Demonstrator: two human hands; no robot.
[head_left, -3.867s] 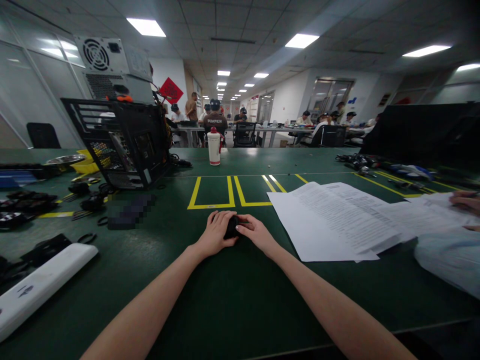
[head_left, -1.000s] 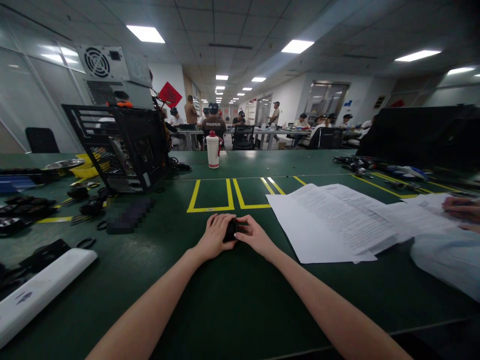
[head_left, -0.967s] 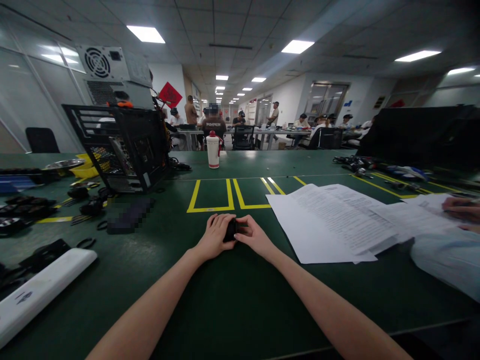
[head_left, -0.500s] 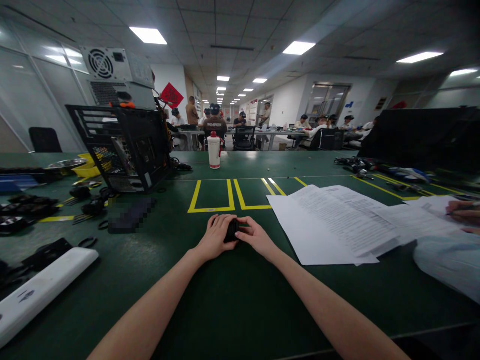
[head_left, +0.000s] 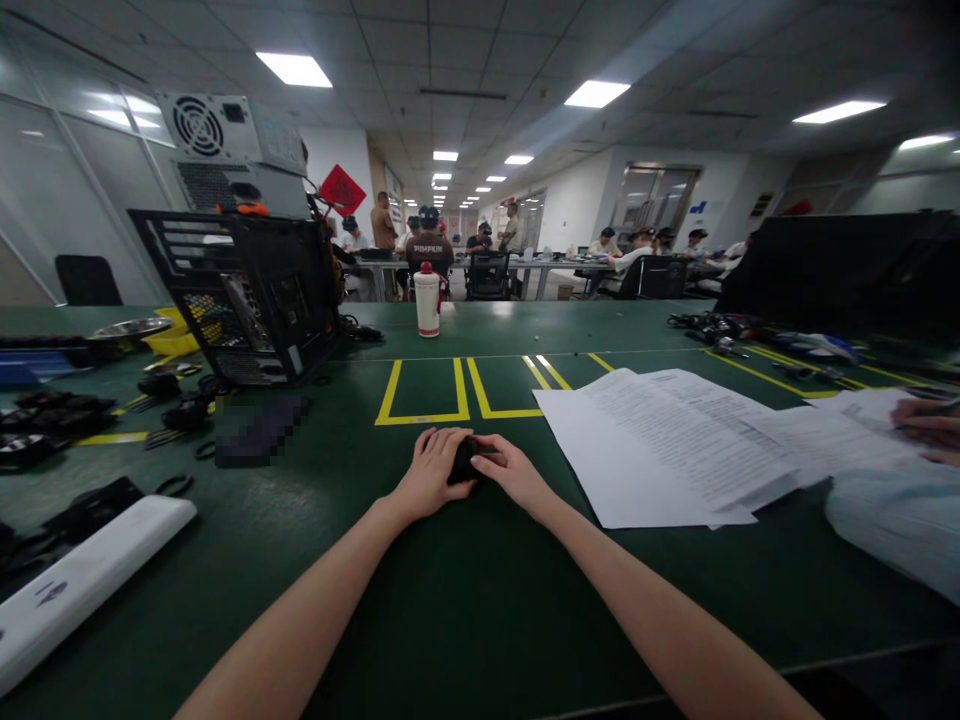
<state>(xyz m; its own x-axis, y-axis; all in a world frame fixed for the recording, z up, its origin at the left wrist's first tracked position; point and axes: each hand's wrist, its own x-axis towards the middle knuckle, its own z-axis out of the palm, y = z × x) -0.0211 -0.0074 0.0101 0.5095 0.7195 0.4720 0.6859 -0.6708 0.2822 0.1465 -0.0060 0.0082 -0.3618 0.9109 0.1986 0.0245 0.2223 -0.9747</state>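
Observation:
A small black rounded object (head_left: 463, 460) rests at the middle of the green table (head_left: 465, 600), mostly covered by my hands, so its kind is hidden. My left hand (head_left: 433, 468) is wrapped over its left side, thumb at the near edge. From the right, my right hand (head_left: 508, 468) holds its thumb and fingers pinched at the object's right side; whether something small is between the fingertips I cannot make out. Just beyond my hands, yellow tape outlines (head_left: 424, 418) mark the tabletop. Printed paper sheets (head_left: 660, 450) lie to the right of my right hand.
An open black computer case (head_left: 262, 300) stands at left, with a power supply (head_left: 217, 130) above it. A white bottle (head_left: 428, 303) stands behind the tape. White power strip (head_left: 97, 585) and dark cables lie at left. Another person's hand (head_left: 930, 420) is over papers at right.
My right thumb and fingers have shifted slightly at the black object's right side. My left hand keeps its hold. The other person's hand at right has moved a little.

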